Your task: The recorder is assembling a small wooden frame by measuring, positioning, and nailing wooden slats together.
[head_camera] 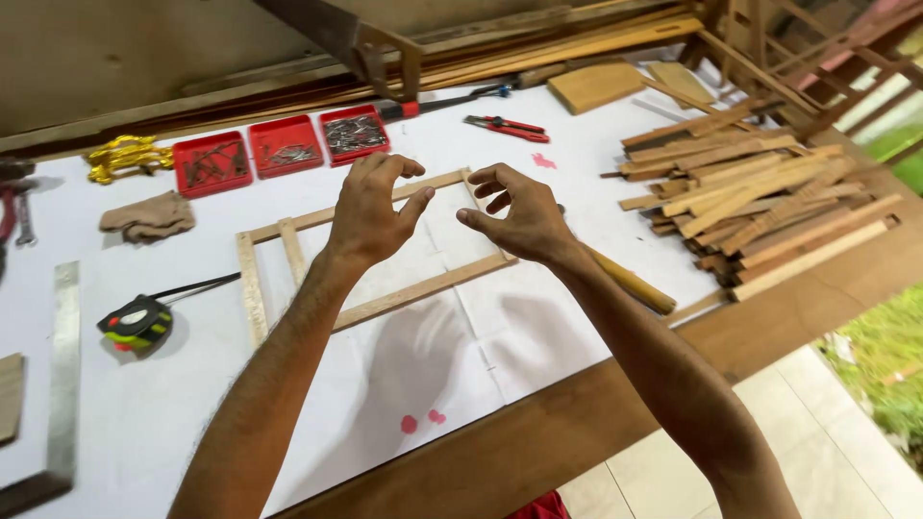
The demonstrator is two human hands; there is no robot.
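A flat wooden frame (404, 298) of thin slats lies on the white-covered table. Both my hands hover above its right half, fingers curled and spread, holding nothing. My left hand (370, 211) is over the frame's middle, and my right hand (519, 216) is over its right end slat. A round wooden handle (630, 282) sticks out from under my right forearm toward the table's front edge.
A pile of wooden slats (760, 197) fills the right side. Three red trays (284, 149) of nails sit at the back, with red-handled pliers (507, 127) nearby. A tape measure (139, 322), a steel square (62, 384) and a cloth (149, 216) lie at left.
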